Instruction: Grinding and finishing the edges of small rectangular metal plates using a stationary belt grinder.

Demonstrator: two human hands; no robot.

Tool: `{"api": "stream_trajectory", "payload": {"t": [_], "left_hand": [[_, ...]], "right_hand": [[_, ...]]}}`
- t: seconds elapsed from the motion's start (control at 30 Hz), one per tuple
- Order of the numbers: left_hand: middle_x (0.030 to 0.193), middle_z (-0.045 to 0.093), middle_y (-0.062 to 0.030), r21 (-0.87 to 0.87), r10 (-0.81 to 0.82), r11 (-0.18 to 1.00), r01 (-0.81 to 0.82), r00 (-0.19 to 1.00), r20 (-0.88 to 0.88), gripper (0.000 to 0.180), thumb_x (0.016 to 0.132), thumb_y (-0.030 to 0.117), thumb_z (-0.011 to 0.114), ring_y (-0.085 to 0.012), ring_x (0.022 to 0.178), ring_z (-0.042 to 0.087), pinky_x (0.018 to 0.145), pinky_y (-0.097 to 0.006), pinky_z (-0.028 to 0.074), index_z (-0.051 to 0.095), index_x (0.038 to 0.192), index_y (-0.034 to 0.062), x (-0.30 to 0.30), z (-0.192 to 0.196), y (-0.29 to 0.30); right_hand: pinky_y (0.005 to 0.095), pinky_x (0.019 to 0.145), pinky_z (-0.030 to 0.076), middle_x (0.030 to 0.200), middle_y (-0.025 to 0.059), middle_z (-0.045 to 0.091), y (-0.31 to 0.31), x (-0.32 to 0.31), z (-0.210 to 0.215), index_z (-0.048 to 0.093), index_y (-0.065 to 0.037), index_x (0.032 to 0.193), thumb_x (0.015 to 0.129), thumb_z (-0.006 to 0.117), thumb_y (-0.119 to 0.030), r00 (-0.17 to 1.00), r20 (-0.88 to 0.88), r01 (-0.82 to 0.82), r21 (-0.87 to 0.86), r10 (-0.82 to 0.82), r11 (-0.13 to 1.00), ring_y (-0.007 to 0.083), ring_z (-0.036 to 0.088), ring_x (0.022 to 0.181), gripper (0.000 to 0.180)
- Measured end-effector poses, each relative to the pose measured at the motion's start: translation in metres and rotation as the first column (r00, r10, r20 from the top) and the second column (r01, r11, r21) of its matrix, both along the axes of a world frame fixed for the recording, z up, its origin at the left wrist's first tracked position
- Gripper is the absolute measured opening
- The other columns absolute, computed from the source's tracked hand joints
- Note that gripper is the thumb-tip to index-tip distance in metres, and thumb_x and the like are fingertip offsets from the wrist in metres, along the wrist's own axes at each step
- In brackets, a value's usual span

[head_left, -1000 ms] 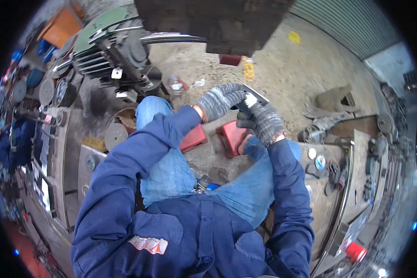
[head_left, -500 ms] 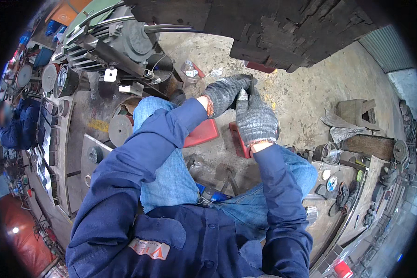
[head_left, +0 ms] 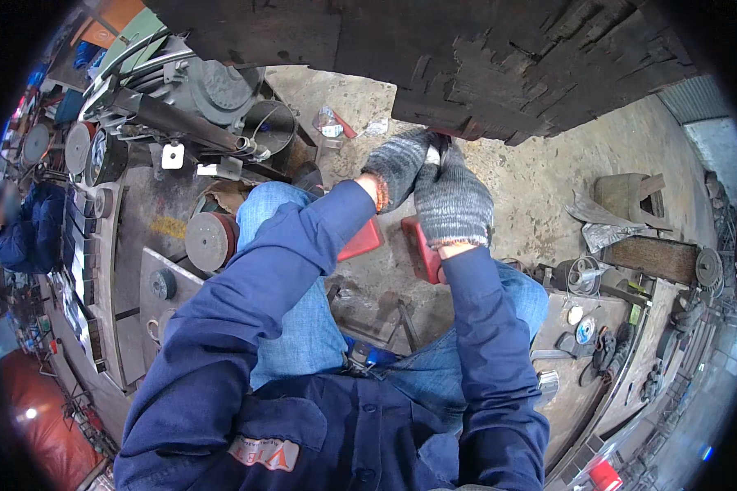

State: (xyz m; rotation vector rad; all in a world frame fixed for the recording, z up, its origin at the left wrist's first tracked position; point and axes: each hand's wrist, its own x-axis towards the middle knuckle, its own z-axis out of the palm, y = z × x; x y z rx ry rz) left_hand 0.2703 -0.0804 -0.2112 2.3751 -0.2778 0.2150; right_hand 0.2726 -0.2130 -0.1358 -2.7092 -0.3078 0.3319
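Gloves [head_left: 464, 217] with grey knit cover both hands. The left hand [head_left: 400, 166] and the right hand [head_left: 453, 196] meet at their tips, close to the rough edge of a big dark sheet [head_left: 483, 61]. A small dark piece [head_left: 443, 145] peeks out between them, mostly hidden. The fingers [head_left: 415, 146] bend in, but I can't make out if they pinch it. Two red blocks [head_left: 422, 252] sit on the floor [head_left: 540, 180] below. A grey motor [head_left: 213, 90] is off to the left, and a round disc [head_left: 586, 330] lies on a bench [head_left: 569, 380] to the right.
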Motion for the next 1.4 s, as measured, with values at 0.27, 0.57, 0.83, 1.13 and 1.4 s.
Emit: {"api": "stream_trajectory", "payload": {"t": [0.27, 0.57, 0.83, 1.13, 1.4], "left_hand": [[0.121, 0.065, -0.024, 0.086, 0.041, 0.996, -0.037, 0.998, -0.05, 0.04, 0.098, 0.031, 0.047, -0.0412, 0.115, 0.061, 0.097, -0.047, 0.049, 0.063, 0.123, 0.0051, 0.029, -0.034, 0.004], [0.111, 0.066, -0.0215, 0.083, 0.016, 0.996, -0.015, 1.0, -0.011, 0.035, 0.079, 0.012, 0.066, -0.0417, 0.107, 0.061, 0.093, -0.048, 0.048, 0.065, 0.113, 0.0046, 0.0, -0.001, -0.002], [0.114, 0.066, -0.0244, 0.093, 0.008, 0.996, -0.015, 0.998, 0.067, 0.036, 0.095, 0.028, 0.052, -0.0437, 0.108, 0.062, 0.092, -0.048, 0.05, 0.062, 0.121, 0.0048, 0.019, -0.033, 0.009], [0.116, 0.068, -0.0228, 0.141, 0.057, 0.987, -0.075, 0.99, 0.127, 0.04, 0.098, 0.031, 0.049, -0.0414, 0.11, 0.062, 0.094, -0.046, 0.05, 0.063, 0.123, 0.003, 0.032, -0.046, 0.006], [0.136, 0.061, -0.0202, 0.078, 0.015, 0.997, -0.014, 1.0, -0.018, 0.037, 0.101, 0.016, 0.048, -0.0346, 0.121, 0.06, 0.105, -0.041, 0.047, 0.058, 0.134, 0.0015, -0.013, 0.009, -0.007]], "right_hand": [[0.0511, 0.085, 0.055, 0.107, 0.0218, 0.072, 0.008, 0.027, -0.033, 0.06, -0.012, 0.133, 0.101, 0.043, -0.047, 1.0, -0.018, 0.008, -0.097, -0.009, 0.995, 0.0395, 0.071, 0.098, 0.05], [0.0526, 0.081, 0.055, 0.103, 0.0231, 0.072, -0.004, -0.006, -0.002, 0.046, -0.023, 0.15, 0.101, 0.048, -0.039, 1.0, 0.026, 0.016, 0.016, -0.016, 1.0, 0.0421, 0.07, 0.09, 0.052], [0.0523, 0.084, 0.055, 0.109, 0.0219, 0.072, 0.008, 0.011, -0.023, 0.054, -0.018, 0.142, 0.103, 0.039, -0.047, 0.996, 0.077, -0.048, -0.011, 0.048, 0.999, 0.0414, 0.07, 0.095, 0.051], [0.0514, 0.084, 0.055, 0.104, 0.0223, 0.073, 0.013, 0.031, -0.036, 0.057, -0.014, 0.137, 0.104, 0.037, -0.049, 1.0, -0.004, 0.022, -0.09, -0.022, 0.996, 0.0409, 0.071, 0.095, 0.052], [0.0514, 0.072, 0.056, 0.093, 0.0226, 0.072, -0.012, -0.025, -0.01, 0.054, -0.015, 0.142, 0.102, 0.047, -0.039, 0.989, 0.146, 0.011, 0.094, -0.025, 0.996, 0.0405, 0.071, 0.082, 0.047]]}}
